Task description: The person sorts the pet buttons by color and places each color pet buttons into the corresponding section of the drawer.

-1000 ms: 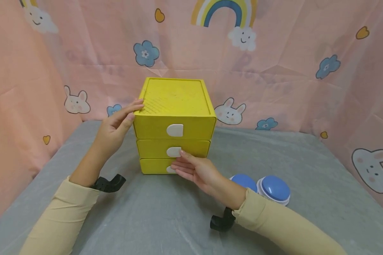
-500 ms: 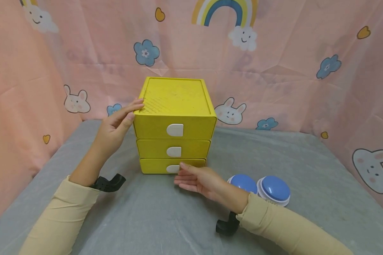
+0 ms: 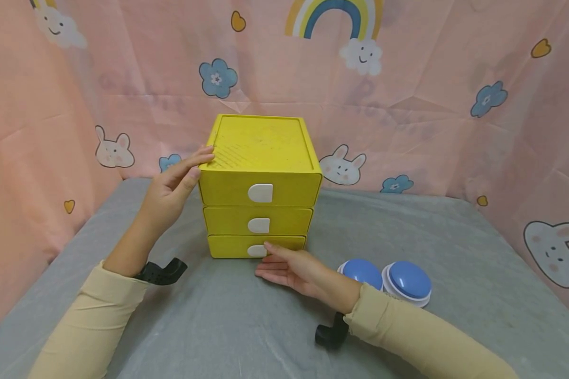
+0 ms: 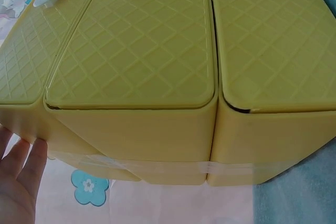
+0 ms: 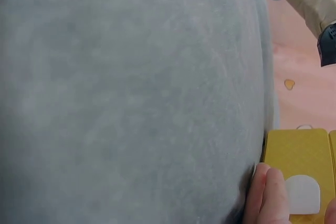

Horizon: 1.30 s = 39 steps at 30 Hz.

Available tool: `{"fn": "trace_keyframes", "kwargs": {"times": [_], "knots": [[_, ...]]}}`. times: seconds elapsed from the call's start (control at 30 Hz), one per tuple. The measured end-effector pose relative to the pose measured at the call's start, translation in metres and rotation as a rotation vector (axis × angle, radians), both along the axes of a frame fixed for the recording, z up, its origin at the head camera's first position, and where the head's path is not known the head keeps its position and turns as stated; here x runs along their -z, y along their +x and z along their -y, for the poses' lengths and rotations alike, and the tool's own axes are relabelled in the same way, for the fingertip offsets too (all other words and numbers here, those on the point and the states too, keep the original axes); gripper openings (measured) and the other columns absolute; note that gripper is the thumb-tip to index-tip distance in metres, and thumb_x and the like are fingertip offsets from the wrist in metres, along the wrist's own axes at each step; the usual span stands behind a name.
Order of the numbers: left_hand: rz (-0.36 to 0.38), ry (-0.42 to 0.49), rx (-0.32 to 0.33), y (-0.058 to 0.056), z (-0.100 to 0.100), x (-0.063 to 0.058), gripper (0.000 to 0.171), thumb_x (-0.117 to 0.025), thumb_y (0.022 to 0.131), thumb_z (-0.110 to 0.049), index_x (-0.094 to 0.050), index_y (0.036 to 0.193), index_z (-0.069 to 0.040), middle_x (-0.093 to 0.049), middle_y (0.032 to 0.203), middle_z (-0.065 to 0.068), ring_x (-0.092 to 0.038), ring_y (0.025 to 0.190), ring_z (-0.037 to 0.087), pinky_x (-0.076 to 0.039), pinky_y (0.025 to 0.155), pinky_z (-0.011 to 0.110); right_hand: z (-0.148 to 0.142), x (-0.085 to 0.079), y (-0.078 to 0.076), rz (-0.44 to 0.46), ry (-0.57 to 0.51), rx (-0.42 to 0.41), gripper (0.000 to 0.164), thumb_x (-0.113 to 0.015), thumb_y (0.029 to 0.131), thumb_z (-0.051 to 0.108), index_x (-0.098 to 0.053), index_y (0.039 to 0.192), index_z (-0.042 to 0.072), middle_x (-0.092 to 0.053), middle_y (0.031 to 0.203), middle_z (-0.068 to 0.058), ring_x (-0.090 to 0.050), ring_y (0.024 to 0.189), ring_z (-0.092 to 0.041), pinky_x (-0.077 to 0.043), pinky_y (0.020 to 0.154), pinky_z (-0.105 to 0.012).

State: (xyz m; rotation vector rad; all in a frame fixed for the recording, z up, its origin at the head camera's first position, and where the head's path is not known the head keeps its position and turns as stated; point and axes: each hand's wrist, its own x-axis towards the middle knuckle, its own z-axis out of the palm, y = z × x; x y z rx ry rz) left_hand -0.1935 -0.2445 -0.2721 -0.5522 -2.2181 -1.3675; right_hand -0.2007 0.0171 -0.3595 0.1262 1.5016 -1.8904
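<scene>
A yellow cabinet (image 3: pixel 265 142) of three stacked drawers, each with a white handle, stands on the cloth-covered table. My left hand (image 3: pixel 167 196) rests on its upper left edge, fingertips on the top and thumb near the front corner. In the left wrist view its fingers (image 4: pixel 34 166) lie against the cabinet's side. My right hand (image 3: pixel 301 269) is at the bottom drawer (image 3: pixel 227 246), thumb touching the right end of its white handle (image 3: pixel 256 251). The other fingers reach out, fairly straight, below that handle. All drawer fronts look flush.
Two blue domed buttons with white bases, a nearer-left one (image 3: pixel 362 272) and a right one (image 3: pixel 410 280), sit beyond my right forearm. Grey cloth (image 3: pixel 208 321) covers the table. A pink printed curtain (image 3: pixel 275 68) hangs behind and at both sides.
My right hand has moved down from the middle drawer's handle to the bottom one, then shifted slightly left. My left hand and the cabinet have stayed in place.
</scene>
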Motion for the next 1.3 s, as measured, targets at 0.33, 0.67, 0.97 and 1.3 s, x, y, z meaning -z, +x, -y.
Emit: {"fn": "trace_keyframes", "kwargs": {"times": [0.33, 0.67, 0.97, 1.3], "knots": [[-0.003, 0.001, 0.006, -0.001, 0.0, 0.001, 0.036, -0.044, 0.107, -0.018, -0.058, 0.14, -0.011, -0.05, 0.152, 0.001, -0.037, 0.147, 0.007, -0.036, 0.115, 0.014, 0.008, 0.002, -0.002, 0.018, -0.031, 0.035, 0.052, -0.054, 0.104, 0.026, -0.046, 0.134, -0.016, -0.057, 0.132, -0.032, -0.065, 0.118, -0.037, -0.048, 0.109, -0.043], [-0.002, -0.001, 0.006, -0.001, 0.001, 0.001, 0.036, -0.044, 0.107, -0.018, -0.057, 0.14, -0.012, -0.048, 0.154, 0.0, -0.037, 0.147, 0.008, -0.036, 0.114, 0.013, 0.007, 0.003, 0.006, 0.059, -0.066, 0.067, 0.046, -0.058, 0.102, 0.022, -0.051, 0.133, -0.012, -0.062, 0.124, -0.028, -0.07, 0.106, -0.031, -0.053, 0.102, -0.038], [0.009, -0.006, 0.002, 0.001, 0.001, -0.001, 0.036, -0.044, 0.107, -0.019, -0.058, 0.14, -0.012, -0.049, 0.153, 0.0, -0.035, 0.148, 0.01, -0.035, 0.116, 0.016, -0.004, 0.002, 0.034, 0.02, -0.038, -0.018, 0.05, -0.057, 0.102, 0.026, -0.051, 0.132, -0.014, -0.071, 0.109, -0.019, -0.072, 0.098, -0.024, -0.058, 0.095, -0.033], [0.012, -0.009, -0.008, 0.002, -0.001, -0.002, 0.036, -0.043, 0.107, -0.02, -0.058, 0.14, -0.013, -0.049, 0.153, 0.0, -0.035, 0.149, 0.013, -0.036, 0.115, 0.015, -0.018, 0.003, 0.068, 0.068, -0.04, -0.076, 0.052, -0.058, 0.101, 0.029, -0.054, 0.131, -0.013, -0.073, 0.105, -0.014, -0.073, 0.1, -0.023, -0.058, 0.095, -0.033]]}}
